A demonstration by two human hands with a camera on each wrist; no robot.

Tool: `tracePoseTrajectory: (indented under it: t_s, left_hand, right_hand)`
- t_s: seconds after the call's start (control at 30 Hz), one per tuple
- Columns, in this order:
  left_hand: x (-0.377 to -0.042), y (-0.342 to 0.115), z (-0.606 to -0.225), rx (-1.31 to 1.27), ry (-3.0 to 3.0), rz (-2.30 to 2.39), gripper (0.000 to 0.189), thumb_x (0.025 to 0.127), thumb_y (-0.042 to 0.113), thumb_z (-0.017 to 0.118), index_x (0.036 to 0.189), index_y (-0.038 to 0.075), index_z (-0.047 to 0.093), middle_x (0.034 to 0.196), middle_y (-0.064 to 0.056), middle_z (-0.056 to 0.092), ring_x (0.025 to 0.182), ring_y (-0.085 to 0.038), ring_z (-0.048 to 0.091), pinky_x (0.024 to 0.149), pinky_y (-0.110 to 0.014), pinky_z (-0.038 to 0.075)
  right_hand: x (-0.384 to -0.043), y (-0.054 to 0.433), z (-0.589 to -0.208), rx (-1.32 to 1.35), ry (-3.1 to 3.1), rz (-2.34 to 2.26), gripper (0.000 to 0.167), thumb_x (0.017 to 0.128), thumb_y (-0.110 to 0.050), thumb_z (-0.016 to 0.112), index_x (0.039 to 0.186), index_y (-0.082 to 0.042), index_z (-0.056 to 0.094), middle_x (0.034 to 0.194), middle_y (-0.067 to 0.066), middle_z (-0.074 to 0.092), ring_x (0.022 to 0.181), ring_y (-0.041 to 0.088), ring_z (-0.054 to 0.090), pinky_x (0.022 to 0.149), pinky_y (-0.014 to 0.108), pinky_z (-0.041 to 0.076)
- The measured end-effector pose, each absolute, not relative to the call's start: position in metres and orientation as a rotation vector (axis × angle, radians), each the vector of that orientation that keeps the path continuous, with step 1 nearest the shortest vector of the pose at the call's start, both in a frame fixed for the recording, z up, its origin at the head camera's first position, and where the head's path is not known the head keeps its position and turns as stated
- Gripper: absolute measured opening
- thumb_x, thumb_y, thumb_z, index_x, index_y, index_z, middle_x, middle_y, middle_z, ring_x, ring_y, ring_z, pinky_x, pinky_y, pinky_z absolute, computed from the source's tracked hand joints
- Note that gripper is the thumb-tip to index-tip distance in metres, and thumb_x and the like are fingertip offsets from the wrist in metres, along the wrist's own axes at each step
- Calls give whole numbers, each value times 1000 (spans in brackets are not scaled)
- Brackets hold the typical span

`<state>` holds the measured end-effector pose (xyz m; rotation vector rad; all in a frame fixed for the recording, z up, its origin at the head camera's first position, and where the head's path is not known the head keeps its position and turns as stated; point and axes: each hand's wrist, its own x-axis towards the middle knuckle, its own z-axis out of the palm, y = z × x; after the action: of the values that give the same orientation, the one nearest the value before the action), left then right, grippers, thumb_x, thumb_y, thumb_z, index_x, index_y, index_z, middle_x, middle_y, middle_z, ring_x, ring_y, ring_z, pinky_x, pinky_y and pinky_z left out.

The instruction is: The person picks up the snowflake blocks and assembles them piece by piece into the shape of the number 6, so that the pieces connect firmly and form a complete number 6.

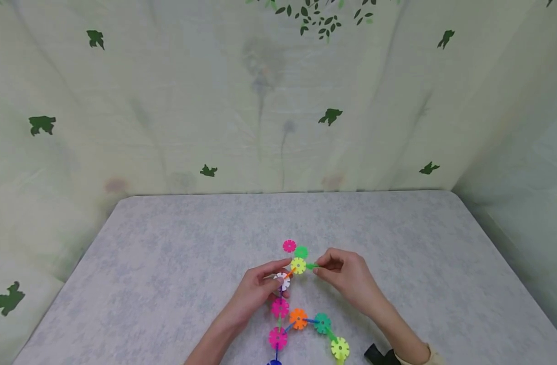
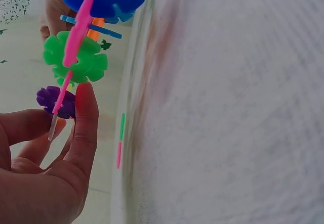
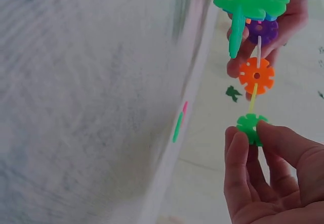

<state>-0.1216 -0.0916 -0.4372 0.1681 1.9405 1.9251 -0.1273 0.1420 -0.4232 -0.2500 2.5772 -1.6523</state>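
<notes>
A chain of notched plastic snowflake discs runs from the table's near side up between the hands. My left hand (image 1: pixel 256 288) grips it at a white disc (image 1: pixel 285 282), thumb across the face; a purple disc (image 2: pixel 50 100) sits at its fingertips in the left wrist view. Beyond the white disc come an orange disc (image 3: pixel 256 75) and a yellow disc (image 1: pixel 298 265). My right hand (image 1: pixel 351 276) pinches a green disc (image 3: pixel 249 129) between thumb and fingers, and this disc meets the yellow one's edge. Below the left hand follow two pink discs (image 1: pixel 278 338).
A loose pink disc (image 1: pixel 289 246) and a loose green disc (image 1: pixel 301 252) lie on the grey table (image 1: pixel 191 228) just past the hands. The chain's other branch, with an orange disc (image 1: pixel 298 319) and a teal disc (image 1: pixel 322 323), bends toward the near right. A patterned curtain (image 1: pixel 169 101) hangs behind.
</notes>
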Motion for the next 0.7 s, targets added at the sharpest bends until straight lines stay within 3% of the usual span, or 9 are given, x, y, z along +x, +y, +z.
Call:
tracePoseTrajectory:
  t_s: [0.27, 0.53, 0.7]
  left_hand:
    - [-121, -91, -437, 172, 1932, 1931, 38, 97, 10, 59, 136, 10, 60, 114, -15, 64, 80, -22, 68, 72, -30, 54]
    - [-123, -94, -438, 250, 1888, 1908, 40, 99, 11, 56, 139, 12, 57, 96, -16, 72, 84, -22, 67, 76, -30, 54]
    - [-124, -95, -439, 278, 1886, 1882, 40, 99, 15, 58, 139, 13, 57, 98, -15, 73, 94, -28, 68, 81, -32, 54]
  right_hand:
    - [-129, 142, -425, -243, 2579, -1655, 11, 85, -5, 76, 84, -14, 70, 85, -3, 69, 79, 21, 69, 68, 28, 55]
    - [-130, 142, -427, -261, 2537, -1689, 9, 86, -5, 75, 84, -12, 70, 86, -1, 69, 79, 24, 69, 68, 28, 55]
    - [-130, 145, -426, -306, 2494, -1730, 6, 87, -6, 75, 85, -11, 71, 87, 1, 69, 81, 28, 69, 69, 30, 56]
